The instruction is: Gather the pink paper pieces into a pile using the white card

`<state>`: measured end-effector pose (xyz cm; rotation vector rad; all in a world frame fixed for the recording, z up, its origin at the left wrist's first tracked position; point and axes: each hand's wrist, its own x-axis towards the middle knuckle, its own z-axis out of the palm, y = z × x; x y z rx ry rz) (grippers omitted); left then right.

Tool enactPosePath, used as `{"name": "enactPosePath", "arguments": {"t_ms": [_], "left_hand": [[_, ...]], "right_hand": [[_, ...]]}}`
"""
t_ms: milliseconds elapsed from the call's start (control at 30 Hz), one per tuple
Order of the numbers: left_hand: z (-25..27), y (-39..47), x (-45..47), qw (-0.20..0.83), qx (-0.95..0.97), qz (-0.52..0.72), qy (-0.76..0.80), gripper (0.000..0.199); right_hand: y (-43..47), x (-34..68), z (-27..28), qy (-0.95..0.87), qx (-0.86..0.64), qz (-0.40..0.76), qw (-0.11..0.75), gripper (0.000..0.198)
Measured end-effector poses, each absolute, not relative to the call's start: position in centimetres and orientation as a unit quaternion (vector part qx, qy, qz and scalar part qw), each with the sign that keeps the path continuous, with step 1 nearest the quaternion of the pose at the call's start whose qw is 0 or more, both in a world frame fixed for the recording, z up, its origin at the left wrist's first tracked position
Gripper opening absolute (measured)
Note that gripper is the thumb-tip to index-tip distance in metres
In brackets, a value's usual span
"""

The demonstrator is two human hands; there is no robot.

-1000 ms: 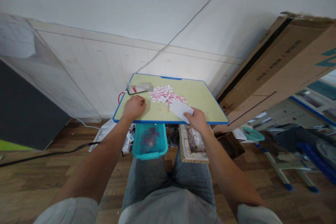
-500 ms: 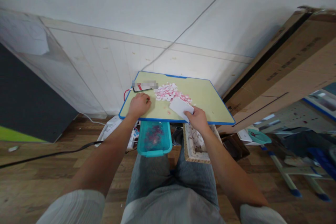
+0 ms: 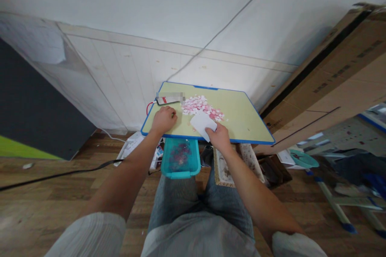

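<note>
My right hand (image 3: 219, 136) grips a flat white card (image 3: 202, 123) with rounded corners, thumb on top. The card is tilted at the near edge of a pile of small pink and white pieces (image 3: 197, 105) on a pale yellow tabletop (image 3: 238, 116) with a blue rim. To the left, my left hand (image 3: 163, 120) rests on the tabletop with its fingers curled closed. A small dark spot shows at its fingertips; I cannot make out what it is. Just beyond that hand lies a phone (image 3: 168, 100) with a red cable.
A teal plastic bin (image 3: 181, 174) with dark reddish bits hangs or stands below the table's front edge. Right of it is a speckled-rim box (image 3: 221, 168) with a white lining. Tall cardboard (image 3: 325, 72) leans at the right; a white panelled wall (image 3: 120, 64) stands behind.
My right hand has drawn the card slightly left and toward me, turning it a little. My left hand stays near the phone. The whole view has shifted slightly.
</note>
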<state>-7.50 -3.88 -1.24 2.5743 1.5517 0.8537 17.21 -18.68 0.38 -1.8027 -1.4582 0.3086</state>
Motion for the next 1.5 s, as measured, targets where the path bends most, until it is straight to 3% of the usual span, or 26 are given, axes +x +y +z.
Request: {"name": "enactPosePath", "arguments": {"t_ms": [333, 533, 767, 933, 1100, 1500], "left_hand": [[-1.3, -3.8, -7.7, 0.016, 0.822, 0.274, 0.5, 0.025], [-1.3, -3.8, -7.8, 0.02, 0.823, 0.274, 0.497, 0.028], [-1.3, -3.8, -7.8, 0.022, 0.824, 0.275, 0.495, 0.026], [-1.3, -3.8, -7.7, 0.024, 0.82, 0.279, 0.499, 0.026], [-1.5, -3.7, -7.7, 0.024, 0.821, 0.28, 0.497, 0.027], [-1.4, -3.8, -7.8, 0.021, 0.823, 0.275, 0.497, 0.028]], "right_hand": [[-19.4, 16.5, 0.3, -0.593, -0.672, 0.22, 0.386, 0.028], [-19.2, 17.0, 0.2, -0.577, -0.671, 0.213, 0.414, 0.027], [-19.6, 16.2, 0.8, -0.597, -0.651, 0.271, 0.384, 0.026], [-18.3, 15.7, 1.5, -0.611, -0.644, 0.239, 0.395, 0.027], [-16.7, 16.4, 1.2, -0.618, -0.598, 0.36, 0.361, 0.028], [-18.3, 18.8, 1.1, -0.561, -0.576, 0.413, 0.428, 0.033]]}}
